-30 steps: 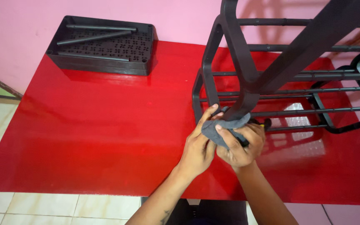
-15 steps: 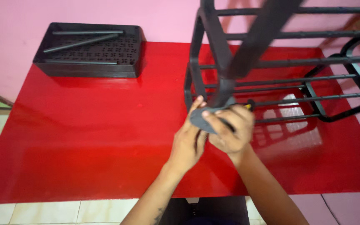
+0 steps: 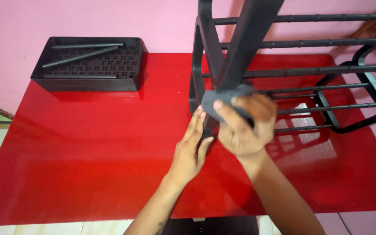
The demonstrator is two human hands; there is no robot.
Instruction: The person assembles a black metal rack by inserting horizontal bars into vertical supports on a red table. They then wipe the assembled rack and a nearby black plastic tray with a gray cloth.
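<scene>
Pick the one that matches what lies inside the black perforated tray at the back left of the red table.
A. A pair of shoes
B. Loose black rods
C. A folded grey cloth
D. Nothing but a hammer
B: the black perforated tray holds several loose black rods lying across its bottom, one of them slanted; no shoes, cloth or hammer show in it.

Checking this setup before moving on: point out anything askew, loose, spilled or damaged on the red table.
Nothing looks spilled or broken. Two things stand out: loose rods lie crisscrossed in the black tray at the back left, and the black rack lies on its side, one leg held by the right hand, left hand beside it.
</scene>
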